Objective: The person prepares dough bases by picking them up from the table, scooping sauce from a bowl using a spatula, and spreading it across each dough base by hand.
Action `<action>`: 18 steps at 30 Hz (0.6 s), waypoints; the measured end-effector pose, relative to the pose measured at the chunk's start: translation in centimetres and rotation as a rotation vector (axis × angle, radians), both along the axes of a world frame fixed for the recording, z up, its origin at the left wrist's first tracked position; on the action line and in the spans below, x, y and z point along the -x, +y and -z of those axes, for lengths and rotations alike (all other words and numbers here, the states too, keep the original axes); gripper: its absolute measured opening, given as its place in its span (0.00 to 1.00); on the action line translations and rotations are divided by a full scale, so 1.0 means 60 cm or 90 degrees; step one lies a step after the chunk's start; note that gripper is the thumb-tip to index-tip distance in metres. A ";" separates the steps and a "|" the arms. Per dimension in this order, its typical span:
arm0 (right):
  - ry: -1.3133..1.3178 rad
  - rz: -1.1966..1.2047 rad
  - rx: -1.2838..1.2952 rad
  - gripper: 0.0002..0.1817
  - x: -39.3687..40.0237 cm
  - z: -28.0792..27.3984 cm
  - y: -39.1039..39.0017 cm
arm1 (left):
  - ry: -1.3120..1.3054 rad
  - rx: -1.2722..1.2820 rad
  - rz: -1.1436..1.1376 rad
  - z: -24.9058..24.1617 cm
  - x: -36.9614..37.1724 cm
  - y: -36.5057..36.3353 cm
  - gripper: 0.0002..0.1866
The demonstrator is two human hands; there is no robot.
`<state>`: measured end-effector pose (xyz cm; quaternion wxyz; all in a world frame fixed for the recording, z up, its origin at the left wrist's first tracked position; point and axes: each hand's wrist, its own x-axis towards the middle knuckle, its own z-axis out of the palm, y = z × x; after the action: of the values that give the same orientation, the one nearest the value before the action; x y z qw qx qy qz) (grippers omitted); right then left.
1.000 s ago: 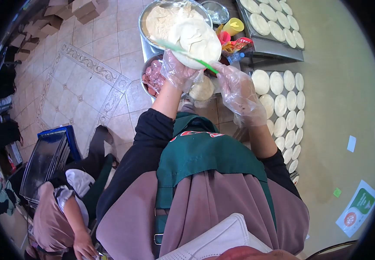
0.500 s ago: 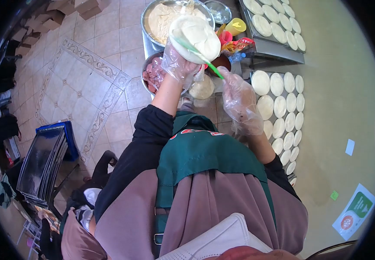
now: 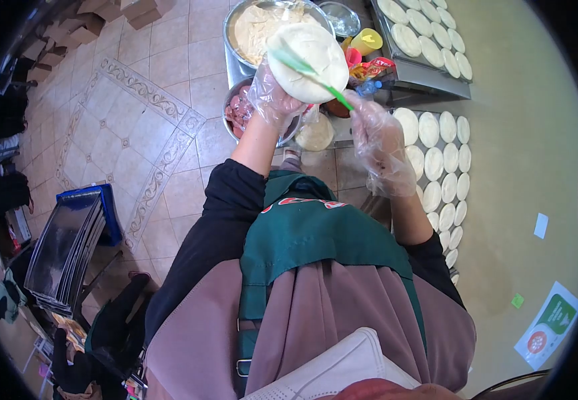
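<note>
My left hand (image 3: 274, 95), in a clear plastic glove, holds up a round white dough disc (image 3: 319, 57) from its left and lower edge. Between the gloved fingers of my right hand (image 3: 381, 137) is the green handle of a spatula (image 3: 339, 97). Its pale green blade lies over the upper left of the disc's face. Just behind the disc stands a metal bowl of cream-coloured spread (image 3: 249, 33). Pinkish meat slices (image 3: 238, 110) fill another bowl beside my left wrist. Another pale round disc (image 3: 315, 133) lies in plastic below.
Trays of round dough discs (image 3: 429, 127) line the right side, with another tray (image 3: 425, 70) behind. A yellow cup (image 3: 367, 41) and a red packet (image 3: 375, 67) stand near the bowls. At left are stacked dark trays (image 3: 65, 250) and another person (image 3: 119, 327).
The dough disc has shifted slightly right and shows more of its face. My right hand has moved a little right and up with the spatula. The person at lower left has changed position.
</note>
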<state>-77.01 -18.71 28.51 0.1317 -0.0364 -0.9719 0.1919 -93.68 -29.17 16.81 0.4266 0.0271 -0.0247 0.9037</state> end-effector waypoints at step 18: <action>0.032 0.097 0.061 0.18 -0.106 0.002 -0.055 | -0.054 0.075 -0.015 0.007 -0.014 0.007 0.27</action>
<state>-70.68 -22.04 28.41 0.1684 -0.1120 -0.9523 0.2285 -92.83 -28.77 16.40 0.4156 -0.0357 0.0106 0.9088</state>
